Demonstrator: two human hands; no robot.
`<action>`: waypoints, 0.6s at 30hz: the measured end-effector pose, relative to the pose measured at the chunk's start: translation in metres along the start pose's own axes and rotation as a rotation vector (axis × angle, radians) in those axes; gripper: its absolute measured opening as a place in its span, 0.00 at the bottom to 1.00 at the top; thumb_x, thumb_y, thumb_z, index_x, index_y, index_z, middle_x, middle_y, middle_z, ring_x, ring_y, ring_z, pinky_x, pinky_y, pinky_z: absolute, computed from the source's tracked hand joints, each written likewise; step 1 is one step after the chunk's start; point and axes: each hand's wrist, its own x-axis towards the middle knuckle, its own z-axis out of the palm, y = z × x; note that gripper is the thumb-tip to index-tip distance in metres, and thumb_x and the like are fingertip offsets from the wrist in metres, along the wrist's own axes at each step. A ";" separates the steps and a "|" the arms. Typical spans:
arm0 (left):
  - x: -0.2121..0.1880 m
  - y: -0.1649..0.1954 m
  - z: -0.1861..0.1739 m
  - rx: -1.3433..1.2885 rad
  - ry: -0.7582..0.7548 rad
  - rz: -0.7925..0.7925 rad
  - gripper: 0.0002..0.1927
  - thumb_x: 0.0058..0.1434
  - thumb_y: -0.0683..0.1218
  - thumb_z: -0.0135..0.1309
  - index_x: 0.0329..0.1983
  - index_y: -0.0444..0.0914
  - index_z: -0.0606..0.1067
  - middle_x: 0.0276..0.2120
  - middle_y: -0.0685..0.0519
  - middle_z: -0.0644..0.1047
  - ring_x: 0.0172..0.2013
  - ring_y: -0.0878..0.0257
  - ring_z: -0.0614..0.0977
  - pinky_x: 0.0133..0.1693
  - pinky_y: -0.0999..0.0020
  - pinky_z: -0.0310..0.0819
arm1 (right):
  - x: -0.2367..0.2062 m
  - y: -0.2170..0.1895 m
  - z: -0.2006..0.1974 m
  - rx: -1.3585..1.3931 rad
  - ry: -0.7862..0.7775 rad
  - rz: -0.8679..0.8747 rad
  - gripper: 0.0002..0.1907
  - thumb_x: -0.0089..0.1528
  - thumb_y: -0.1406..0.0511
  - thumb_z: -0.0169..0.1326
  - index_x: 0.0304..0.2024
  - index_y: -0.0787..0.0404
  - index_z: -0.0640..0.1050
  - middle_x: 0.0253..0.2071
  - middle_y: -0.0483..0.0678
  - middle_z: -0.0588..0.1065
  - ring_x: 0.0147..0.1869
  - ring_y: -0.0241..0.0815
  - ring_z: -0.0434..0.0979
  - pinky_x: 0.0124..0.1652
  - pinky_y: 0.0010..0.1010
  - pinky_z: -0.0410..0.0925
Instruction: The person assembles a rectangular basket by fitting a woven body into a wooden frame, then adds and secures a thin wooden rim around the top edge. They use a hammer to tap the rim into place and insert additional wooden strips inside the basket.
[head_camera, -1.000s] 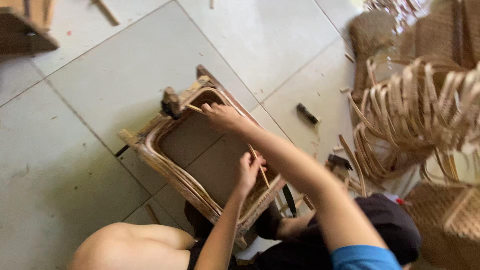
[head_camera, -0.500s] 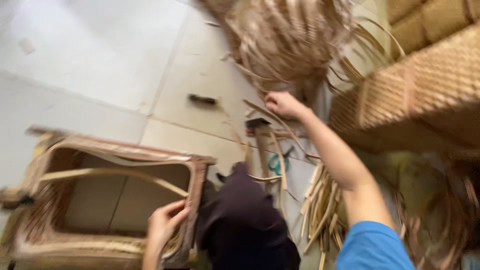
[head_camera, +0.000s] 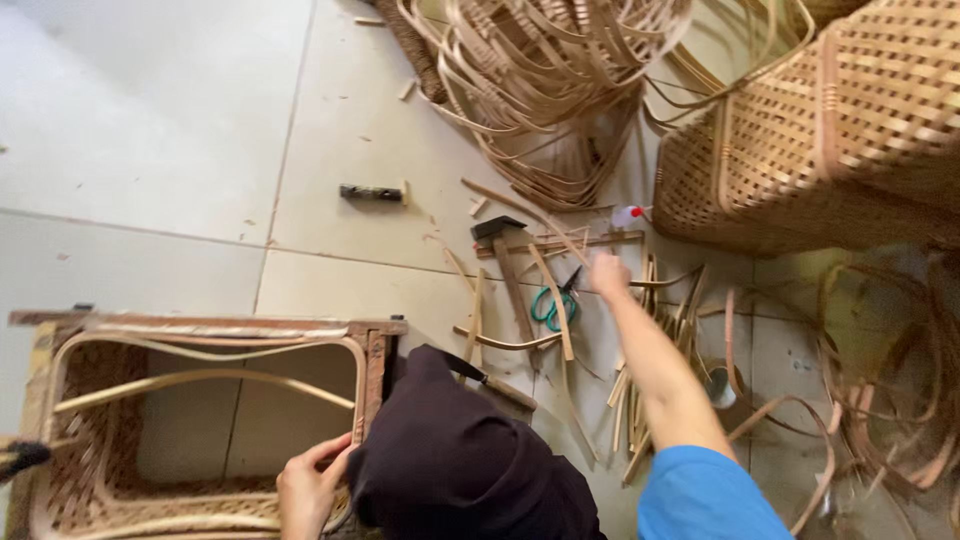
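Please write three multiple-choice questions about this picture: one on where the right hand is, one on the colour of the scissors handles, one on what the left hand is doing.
1. Where is the right hand?
A. over the rattan strips on the floor, near the scissors
B. on the woven basket
C. on the hammer
2. What colour are the scissors handles?
A. red
B. green
C. black
3. What is the left hand doing?
A. hanging free
B. holding the hammer
C. gripping the woven frame at its rim

Answers: 1 A, the arm reaches out over the strips. 2 B, the loops are green. 3 C, the fingers curl on the frame's edge.
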 end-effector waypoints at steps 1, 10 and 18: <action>-0.002 0.005 -0.001 0.026 0.009 0.031 0.16 0.54 0.51 0.66 0.47 0.45 0.86 0.33 0.49 0.87 0.34 0.62 0.89 0.42 0.67 0.80 | 0.000 -0.001 -0.007 0.068 0.045 -0.005 0.12 0.64 0.59 0.54 0.44 0.60 0.79 0.39 0.61 0.80 0.44 0.64 0.82 0.43 0.56 0.74; -0.026 0.059 -0.041 -0.128 0.270 0.344 0.22 0.62 0.50 0.58 0.60 0.42 0.77 0.48 0.49 0.82 0.39 0.59 0.87 0.43 0.63 0.79 | -0.070 -0.167 -0.272 0.664 0.812 -1.128 0.10 0.73 0.69 0.45 0.44 0.76 0.68 0.38 0.59 0.81 0.25 0.44 0.73 0.26 0.34 0.70; -0.055 0.075 -0.060 -0.135 0.516 0.788 0.27 0.70 0.48 0.56 0.69 0.30 0.68 0.65 0.37 0.72 0.62 0.43 0.75 0.58 0.53 0.68 | -0.320 -0.416 -0.248 0.772 0.094 -1.771 0.16 0.78 0.60 0.41 0.63 0.63 0.67 0.46 0.53 0.77 0.37 0.38 0.78 0.35 0.27 0.76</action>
